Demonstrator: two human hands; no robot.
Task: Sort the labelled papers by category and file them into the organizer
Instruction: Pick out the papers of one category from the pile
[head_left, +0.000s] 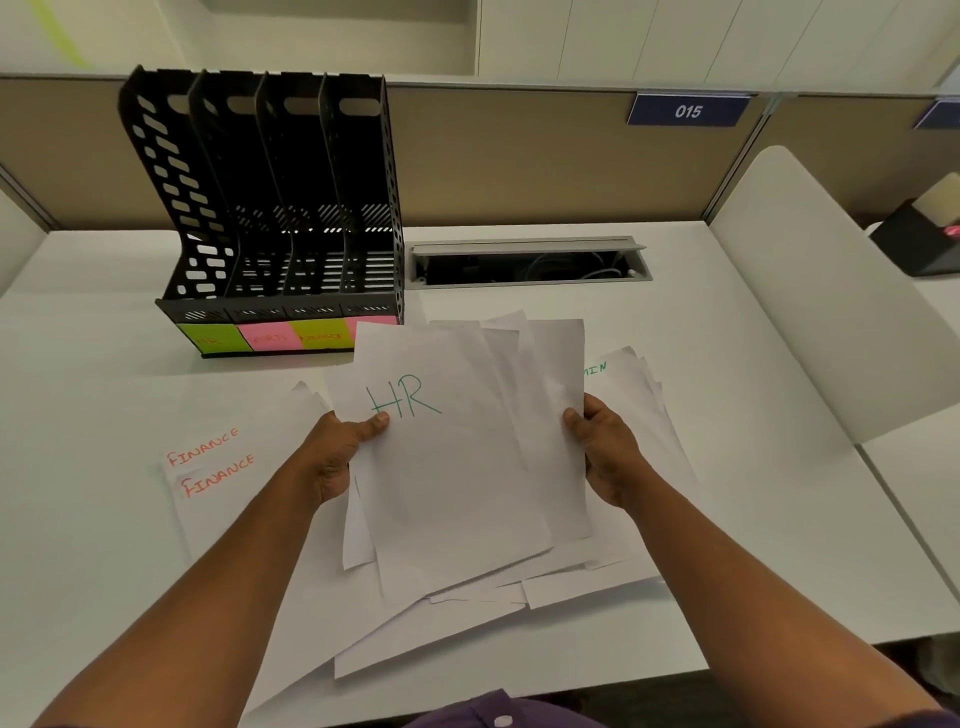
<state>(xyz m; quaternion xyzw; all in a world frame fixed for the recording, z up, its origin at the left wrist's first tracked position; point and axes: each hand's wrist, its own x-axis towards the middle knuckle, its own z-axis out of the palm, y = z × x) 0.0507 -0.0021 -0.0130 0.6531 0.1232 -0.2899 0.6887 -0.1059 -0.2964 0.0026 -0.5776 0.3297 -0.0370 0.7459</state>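
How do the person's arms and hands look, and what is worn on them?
Both forearms are bare up to the frame edge, with no sleeves visible. The left hand and right hand wear no gloves, and no rings or watch are visible. A purple garment shows at the bottom.

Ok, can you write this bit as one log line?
stage: sorting | left hand + right hand: hold paper stack | top sheet: HR | organizer: slots look empty

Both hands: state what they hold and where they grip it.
The left hand and right hand hold a fanned paper stack, HR sheet on top, by its side edges.
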